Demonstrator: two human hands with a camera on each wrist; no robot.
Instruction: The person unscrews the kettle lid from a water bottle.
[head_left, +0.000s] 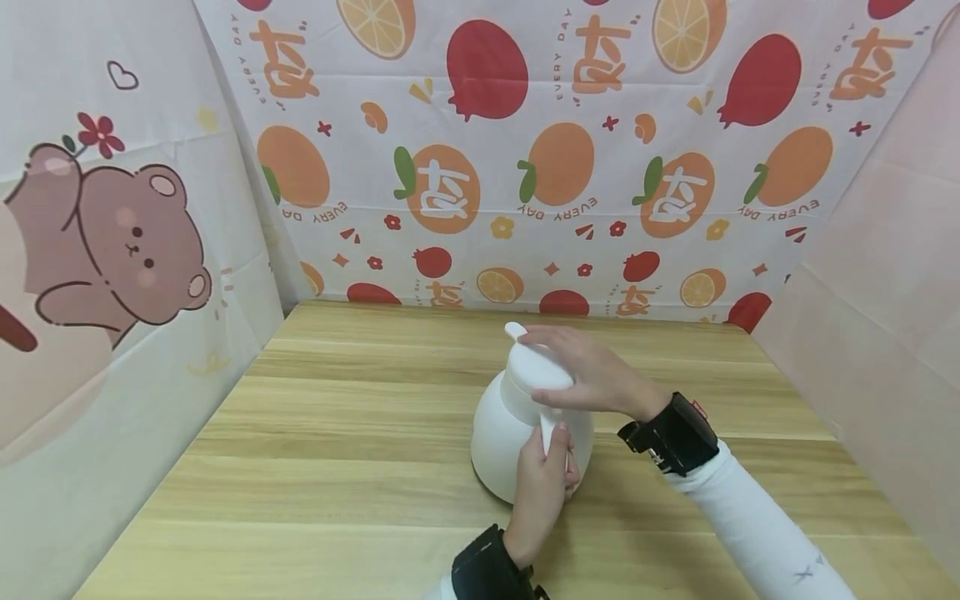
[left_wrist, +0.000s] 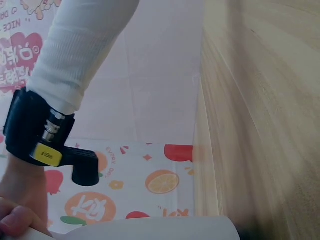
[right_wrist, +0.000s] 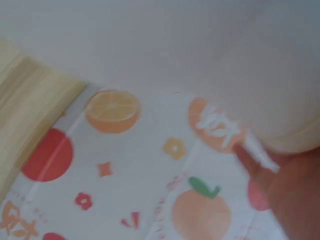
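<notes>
A white vacuum jug with a rounded body stands upright on the wooden table, right of the middle in the head view. My left hand grips its handle on the near side. Over the top, my right hand holds the lid, thumb on the near side and fingers reaching across the far side. A small white spout tip sticks out beyond those fingers. In the right wrist view the blurred jug fills the top, with the right hand at lower right.
The wooden table reaches back to a fruit-printed cloth. A bear-printed cloth stands at the left and a pale cloth at the right. Black bands with cameras sit on both wrists.
</notes>
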